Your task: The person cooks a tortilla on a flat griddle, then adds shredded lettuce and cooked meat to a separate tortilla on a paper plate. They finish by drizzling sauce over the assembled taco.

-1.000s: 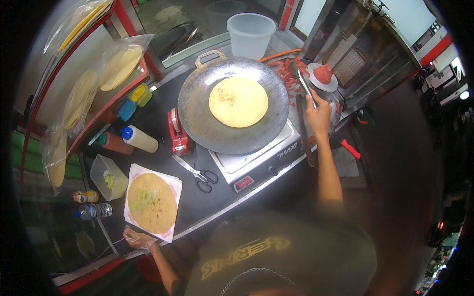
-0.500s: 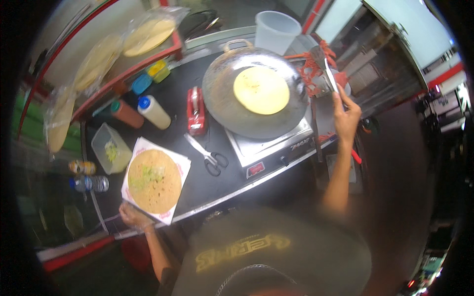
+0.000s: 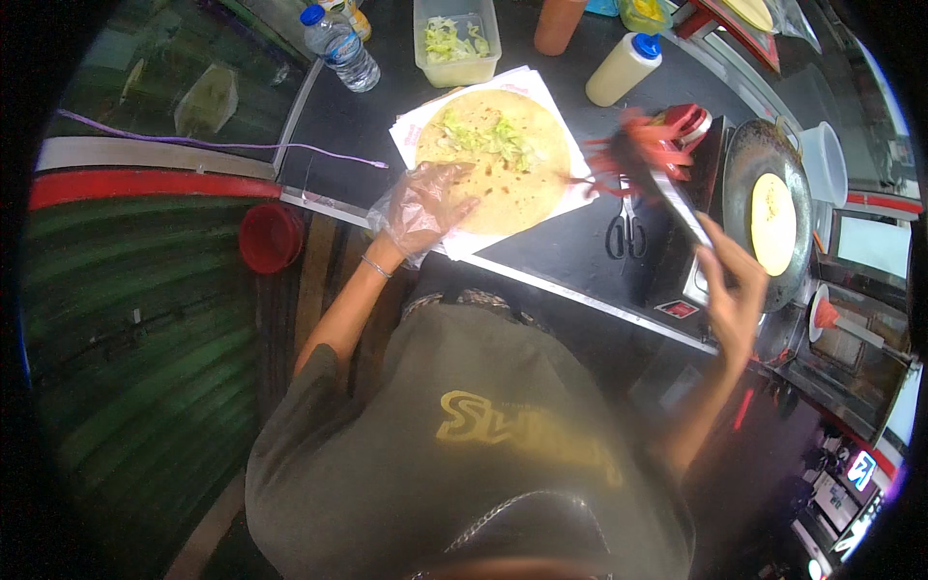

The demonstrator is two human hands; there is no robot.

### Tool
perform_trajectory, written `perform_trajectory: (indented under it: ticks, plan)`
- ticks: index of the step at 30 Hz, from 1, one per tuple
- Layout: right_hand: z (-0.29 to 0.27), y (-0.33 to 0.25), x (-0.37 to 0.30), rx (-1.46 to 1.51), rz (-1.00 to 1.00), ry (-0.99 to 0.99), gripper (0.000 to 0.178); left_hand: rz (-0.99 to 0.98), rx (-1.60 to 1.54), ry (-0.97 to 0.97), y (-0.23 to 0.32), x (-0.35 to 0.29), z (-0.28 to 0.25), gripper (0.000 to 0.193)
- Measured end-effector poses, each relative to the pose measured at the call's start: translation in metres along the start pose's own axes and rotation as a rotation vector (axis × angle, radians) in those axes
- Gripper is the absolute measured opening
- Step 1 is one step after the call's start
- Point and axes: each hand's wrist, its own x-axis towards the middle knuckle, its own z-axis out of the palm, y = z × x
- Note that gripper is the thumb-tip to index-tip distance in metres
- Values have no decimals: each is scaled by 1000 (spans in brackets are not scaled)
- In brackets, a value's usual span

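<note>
A: Left hand [image 3: 422,205]?
B: In a clear plastic glove, fingers spread flat on the near edge of the flatbread [image 3: 495,159] — pressing, not gripping. Flatbread lies on white paper [image 3: 454,242] on the black desk [image 3: 561,253], shredded lettuce [image 3: 488,138] on top.

A: Right hand [image 3: 730,290]?
B: Closed around metal tongs [image 3: 667,188]. Tips blurred, pinching red strips [image 3: 633,155] just above the flatbread's right edge.

A: Around it?
B: Scissors [image 3: 623,230] beside the paper, tub of lettuce [image 3: 455,41] behind, squeeze bottle [image 3: 626,68], second flatbread in the pan [image 3: 773,224] at right.
</note>
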Motion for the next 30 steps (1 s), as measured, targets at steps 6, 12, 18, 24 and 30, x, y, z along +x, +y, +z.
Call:
perform_trajectory:
  ticks: [6,12,18,24,30]
  plan:
    - [99,-47,52,-192,-168,-386,41,48,-135,77,-20,8,-14,73]
    - [108,-61,46,-335,-45,-426,43,188,-46,-108,-36,32,-3,71]
    - [100,-50,38,-317,-23,-414,41,283,91,-105,-47,43,-1,36]
    - [96,-55,27,-278,35,-354,41,111,-138,-84,-56,38,-25,41]
    - [107,-49,28,-258,-29,-342,43,364,30,-52,-24,52,1,45]
